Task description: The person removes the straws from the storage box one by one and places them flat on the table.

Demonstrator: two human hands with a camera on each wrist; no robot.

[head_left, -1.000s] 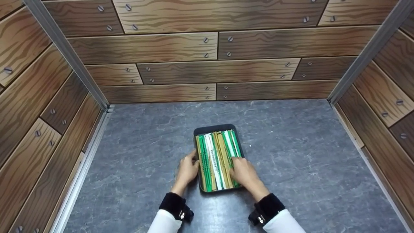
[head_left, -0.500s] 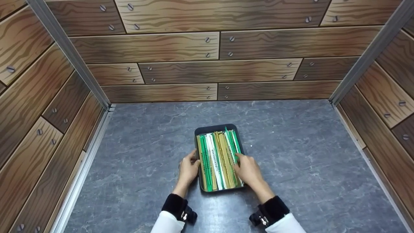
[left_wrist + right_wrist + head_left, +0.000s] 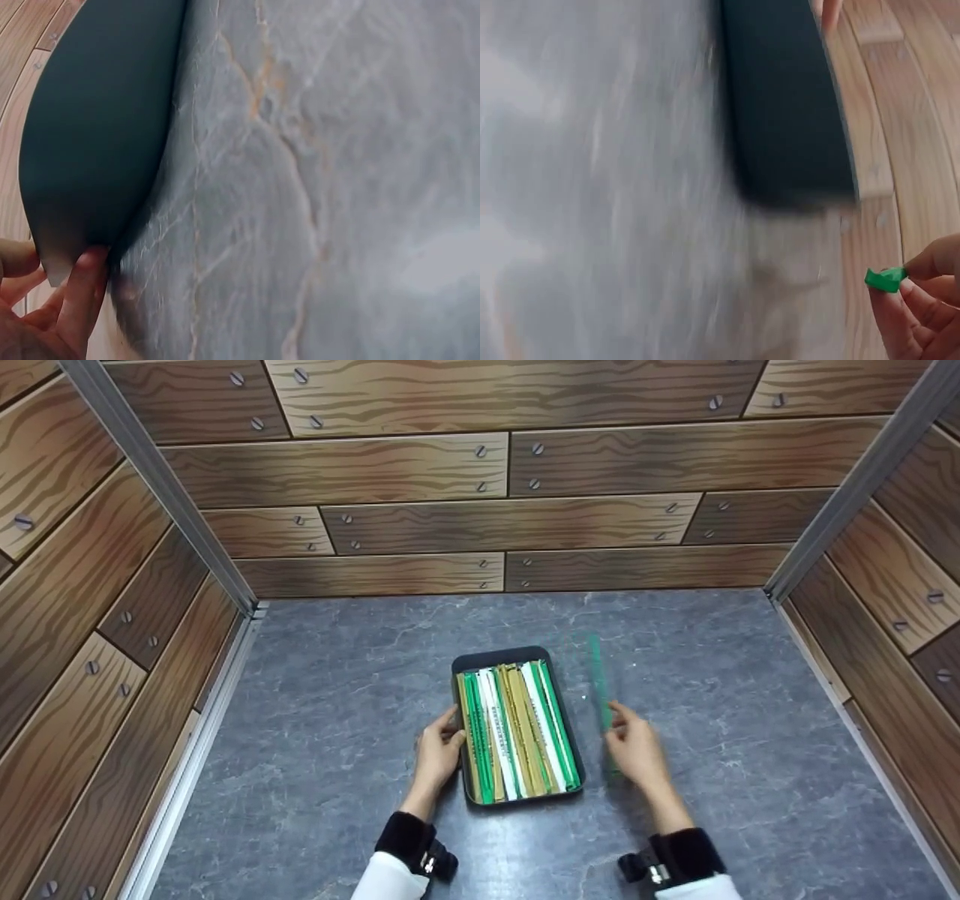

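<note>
A black rectangular tray [image 3: 499, 658] stands on the grey marbled surface, packed with long thin strips [image 3: 517, 735] in green, white and tan, lying side by side. My left hand [image 3: 436, 750] holds the tray's left wall; in the left wrist view the thumb is by the rim and a fingertip low on the wall [image 3: 105, 112]. To the right of the tray, my right hand [image 3: 637, 746] pinches one long thin green strip [image 3: 598, 667] between thumb and fingers. That strip is blurred in the head view; its near end [image 3: 886, 280] shows in the right wrist view.
Wood-patterned panels rise at the back [image 3: 420, 529], left [image 3: 150, 607] and right [image 3: 900, 592], with grey metal posts [image 3: 161, 487] at the corners. The marbled surface [image 3: 337, 675] extends around the tray on all sides.
My right hand has drawn a green strip out of the tray's right side and carried it to the right, past the tray's edge. The left hand stays at the left wall.
</note>
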